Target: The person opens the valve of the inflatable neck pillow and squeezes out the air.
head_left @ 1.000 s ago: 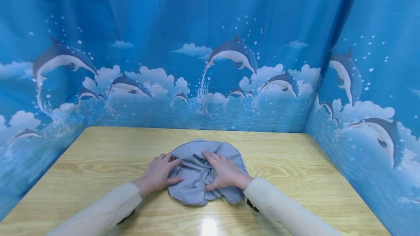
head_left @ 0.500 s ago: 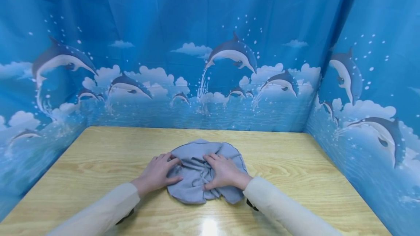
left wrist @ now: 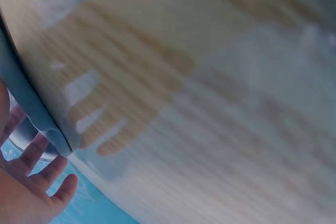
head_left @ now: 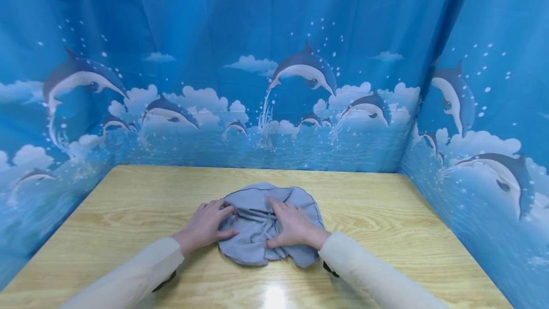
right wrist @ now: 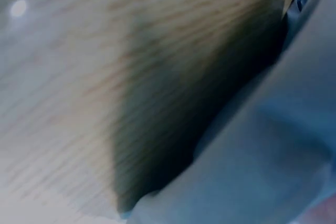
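Both hands are on or against one grey cloth (head_left: 256,227), which lies rumpled on the table (head_left: 141,204), near the middle from left to right. Left hand (head_left: 206,223): at the cloth's left side; fingers parted and lightly bent, thumb and forefinger standing apart with cloth showing between them. From the left wrist, the fingers appear spread at the cloth's edge; cannot tell how firmly they touch. Right hand (head_left: 293,224): over the right half of the cloth, fingers spread, forefinger reaching to the far left, thumb set well apart on the near side. Its grasp does not close around the fabric as far as the head view shows; the right-wrist view is filled by cloth and shadow, so the fingertips cannot be checked there.

Cloth: roughly round outline, dark seam along the rim, creases gathered between the hands, a notch in the near edge. The right hand covers part of the folds.

Surroundings: table top pale, wood-grained and glossy, with a bright glare (head_left: 274,295) at the near edge. A blue curtain (head_left: 223,23) printed with dolphins and clouds borders the far, left and right sides.

Pose: forearms in pale sleeves (head_left: 137,273) enter from near left and near right, slanting inward to the cloth. A dark band (head_left: 330,269) shows under the right cuff.
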Demonstrator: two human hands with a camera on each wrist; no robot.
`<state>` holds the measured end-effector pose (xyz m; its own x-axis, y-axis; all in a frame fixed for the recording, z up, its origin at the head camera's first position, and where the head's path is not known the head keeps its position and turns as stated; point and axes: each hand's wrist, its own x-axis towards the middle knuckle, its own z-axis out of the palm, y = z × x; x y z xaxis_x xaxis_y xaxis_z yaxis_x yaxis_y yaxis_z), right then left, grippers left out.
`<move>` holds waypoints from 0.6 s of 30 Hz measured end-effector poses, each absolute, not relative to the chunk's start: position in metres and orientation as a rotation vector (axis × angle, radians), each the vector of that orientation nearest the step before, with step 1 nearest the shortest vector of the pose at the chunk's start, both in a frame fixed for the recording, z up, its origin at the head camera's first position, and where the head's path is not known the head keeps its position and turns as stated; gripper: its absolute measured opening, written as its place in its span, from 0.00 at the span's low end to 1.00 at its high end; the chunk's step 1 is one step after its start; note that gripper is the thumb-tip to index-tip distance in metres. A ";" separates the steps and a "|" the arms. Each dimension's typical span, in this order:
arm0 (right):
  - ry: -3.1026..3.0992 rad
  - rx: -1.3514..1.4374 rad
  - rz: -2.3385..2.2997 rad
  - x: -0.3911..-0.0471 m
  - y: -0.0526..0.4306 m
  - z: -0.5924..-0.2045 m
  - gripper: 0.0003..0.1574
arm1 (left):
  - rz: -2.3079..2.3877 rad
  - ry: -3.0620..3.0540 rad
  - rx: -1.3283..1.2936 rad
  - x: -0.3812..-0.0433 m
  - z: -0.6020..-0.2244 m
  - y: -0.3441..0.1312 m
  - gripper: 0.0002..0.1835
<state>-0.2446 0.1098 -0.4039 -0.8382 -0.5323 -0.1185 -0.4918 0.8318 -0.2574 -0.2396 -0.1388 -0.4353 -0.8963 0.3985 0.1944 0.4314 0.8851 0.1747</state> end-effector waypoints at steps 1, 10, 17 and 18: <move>2.824 -0.805 -0.301 -0.245 0.110 -0.404 0.67 | -0.325 -2.898 -0.648 -0.240 -0.435 -0.139 0.23; 2.800 -0.867 -0.310 -0.247 0.112 -0.404 0.58 | -0.317 -2.926 -0.634 -0.241 -0.433 -0.138 0.24; 2.778 -0.874 -0.326 -0.249 0.116 -0.405 0.56 | -0.319 -2.925 -0.641 -0.240 -0.432 -0.138 0.23; 2.770 -0.878 -0.318 -0.250 0.117 -0.404 0.55 | -0.322 -2.927 -0.642 -0.240 -0.432 -0.138 0.23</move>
<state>-0.2499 0.1169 -0.4045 -0.7980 -0.5861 -0.1404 -0.5389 0.7983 -0.2690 -0.2401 -0.1379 -0.4322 -0.9016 0.3984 0.1686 0.4256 0.8870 0.1795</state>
